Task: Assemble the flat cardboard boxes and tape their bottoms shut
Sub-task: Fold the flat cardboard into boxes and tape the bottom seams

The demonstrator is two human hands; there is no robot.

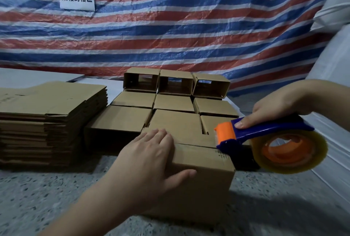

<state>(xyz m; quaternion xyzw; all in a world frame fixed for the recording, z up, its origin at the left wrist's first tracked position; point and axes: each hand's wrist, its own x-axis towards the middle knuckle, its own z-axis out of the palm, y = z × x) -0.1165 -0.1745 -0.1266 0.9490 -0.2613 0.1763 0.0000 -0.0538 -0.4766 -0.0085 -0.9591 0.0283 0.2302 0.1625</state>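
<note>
Tape dispenser [265,135] sat in the right hand [280,103], fingers wrapped round the blue handle, its orange blade end touching the box [200,175] at the right end of the flap seam. Seam ran leftward from there toward the left hand [149,158], which pressed flat on the box, thumb down the front face. Looked like a pull straight along it.

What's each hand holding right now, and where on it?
Right hand grips the tape dispenser by its blue handle. Left hand holds nothing; it lies flat on the box.
</note>
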